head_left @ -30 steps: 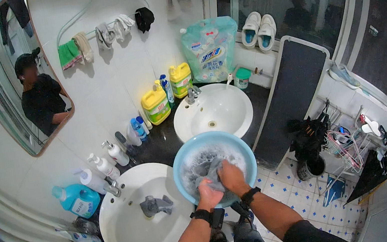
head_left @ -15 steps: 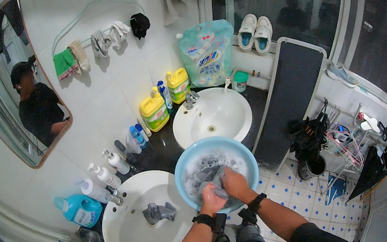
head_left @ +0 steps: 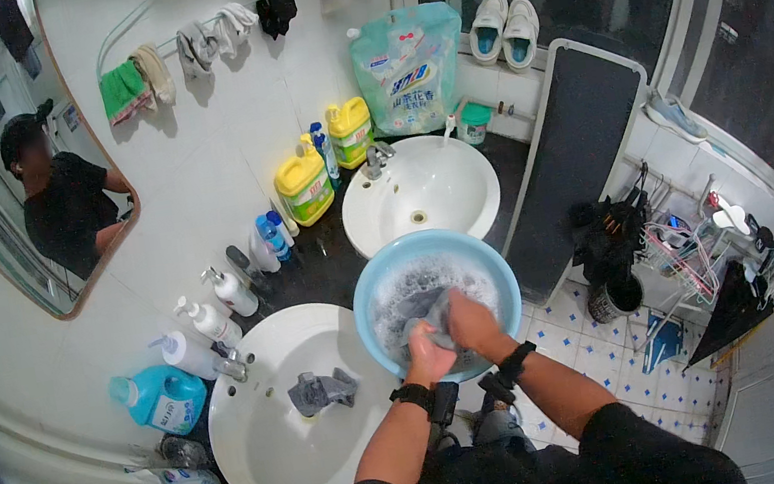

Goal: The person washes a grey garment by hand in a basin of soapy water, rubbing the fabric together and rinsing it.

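A light-blue round basin (head_left: 365, 321) holds foamy water with white suds (head_left: 389, 294). Over the suds, both my hands are closed round a wet grey cloth (head_left: 432, 306), bunched up between them. My left hand (head_left: 430, 353) grips its near-left side and my right hand (head_left: 473, 320) its right side, the two fists close together. Part of the cloth spreads down into the foam. What kind of garment it is, I cannot make out. A second grey cloth (head_left: 322, 392), small and crumpled, lies in the white left sink (head_left: 286, 466).
Beyond the basin is a second white sink (head_left: 457, 175). Pump bottles (head_left: 210, 323), a blue detergent jug (head_left: 159, 400) and yellow jugs (head_left: 304, 186) line the wall. A tall dark board (head_left: 579, 141) leans at the right. Small laundry hangs on a hanger (head_left: 164, 46).
The whole scene has shifted upward in the picture as the head view moved. My hands keep hold of the grey cloth over the basin, with little change in their place relative to it.
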A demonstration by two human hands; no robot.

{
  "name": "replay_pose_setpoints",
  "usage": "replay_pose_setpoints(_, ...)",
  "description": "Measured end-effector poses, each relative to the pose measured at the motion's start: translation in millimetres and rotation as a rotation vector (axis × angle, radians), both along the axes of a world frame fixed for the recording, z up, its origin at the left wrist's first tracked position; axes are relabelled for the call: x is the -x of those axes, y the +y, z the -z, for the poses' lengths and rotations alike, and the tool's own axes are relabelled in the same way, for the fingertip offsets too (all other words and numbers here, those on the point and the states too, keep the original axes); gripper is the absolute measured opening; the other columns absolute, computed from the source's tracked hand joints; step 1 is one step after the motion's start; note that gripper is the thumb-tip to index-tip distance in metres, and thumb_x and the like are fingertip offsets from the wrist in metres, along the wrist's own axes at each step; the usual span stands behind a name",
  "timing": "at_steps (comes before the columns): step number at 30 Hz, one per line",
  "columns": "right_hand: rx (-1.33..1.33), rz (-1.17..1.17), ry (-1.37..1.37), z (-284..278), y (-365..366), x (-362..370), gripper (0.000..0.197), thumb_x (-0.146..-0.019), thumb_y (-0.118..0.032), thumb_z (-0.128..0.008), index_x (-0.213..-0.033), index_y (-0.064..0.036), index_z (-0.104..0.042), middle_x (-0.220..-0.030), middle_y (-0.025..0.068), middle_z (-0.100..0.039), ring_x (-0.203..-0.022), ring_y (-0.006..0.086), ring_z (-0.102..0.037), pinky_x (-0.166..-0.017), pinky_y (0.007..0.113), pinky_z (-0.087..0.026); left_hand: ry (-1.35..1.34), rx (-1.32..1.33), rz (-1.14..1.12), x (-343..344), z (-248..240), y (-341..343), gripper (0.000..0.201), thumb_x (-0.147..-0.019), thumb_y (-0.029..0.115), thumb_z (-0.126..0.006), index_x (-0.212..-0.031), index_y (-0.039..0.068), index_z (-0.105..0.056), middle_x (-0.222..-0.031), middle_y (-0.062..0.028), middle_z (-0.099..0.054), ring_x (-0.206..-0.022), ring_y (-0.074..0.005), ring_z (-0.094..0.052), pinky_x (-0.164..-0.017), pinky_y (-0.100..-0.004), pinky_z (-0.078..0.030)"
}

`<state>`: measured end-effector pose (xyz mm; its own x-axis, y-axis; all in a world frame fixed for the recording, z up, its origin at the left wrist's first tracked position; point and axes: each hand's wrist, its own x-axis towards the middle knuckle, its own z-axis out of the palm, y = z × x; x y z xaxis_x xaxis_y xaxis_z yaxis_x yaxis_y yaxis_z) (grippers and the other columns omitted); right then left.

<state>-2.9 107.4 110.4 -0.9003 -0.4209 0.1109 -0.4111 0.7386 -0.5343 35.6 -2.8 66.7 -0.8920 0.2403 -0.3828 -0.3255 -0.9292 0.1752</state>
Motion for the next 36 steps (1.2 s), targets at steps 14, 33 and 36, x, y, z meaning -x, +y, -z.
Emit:
replay_pose_setpoints(14, 0.099, 0.104, -0.035, -17.4, 5.5, 24.4, 0.023, -0.082, -0.018, -0.051, -0.097, -0.0022, -0.044, -0.08, 0.0271, -0.058, -0.078, 0.0448, -0.056, -0.067, 0.053, -0.042, 0.172, -0.16, -0.139, -4.3, -16.3, 6.9, 0.042, -0.069, 0.017, -0.044, -0.107, 0.0, -0.052, -0.113, -0.0113, -0.052, -0.107, -0.0286, -0.048, -0.098, -0.0427, -0.033)
replay_pose_setpoints(33, 0.071, 0.208, -0.013, 3.1, 18.7, 25.8, 0.021, -0.081, -0.014, -0.047, -0.099, -0.0029, -0.044, -0.079, 0.0264, -0.058, -0.075, 0.0437, -0.056, -0.066, 0.053, -0.042, 0.248, -0.15, -0.059, -8.5, -19.8, 12.8, 0.045, -0.068, 0.015, -0.045, -0.11, 0.001, -0.053, -0.115, -0.0102, -0.054, -0.108, -0.0264, -0.049, -0.097, -0.0415, -0.034)
replay_pose_setpoints(36, 0.01, -0.138, 0.053, -9.7, -2.9, -14.5, 0.025, -0.082, -0.012, -0.047, -0.103, -0.0013, -0.041, -0.08, 0.0265, -0.058, -0.076, 0.0439, -0.057, -0.066, 0.052, -0.043, 0.108, -0.155, -0.06, -10.1, -7.8, -0.7, 0.048, -0.067, 0.014, -0.045, -0.112, 0.0, -0.052, -0.116, -0.0099, -0.053, -0.107, -0.0264, -0.049, -0.097, -0.0408, -0.034)
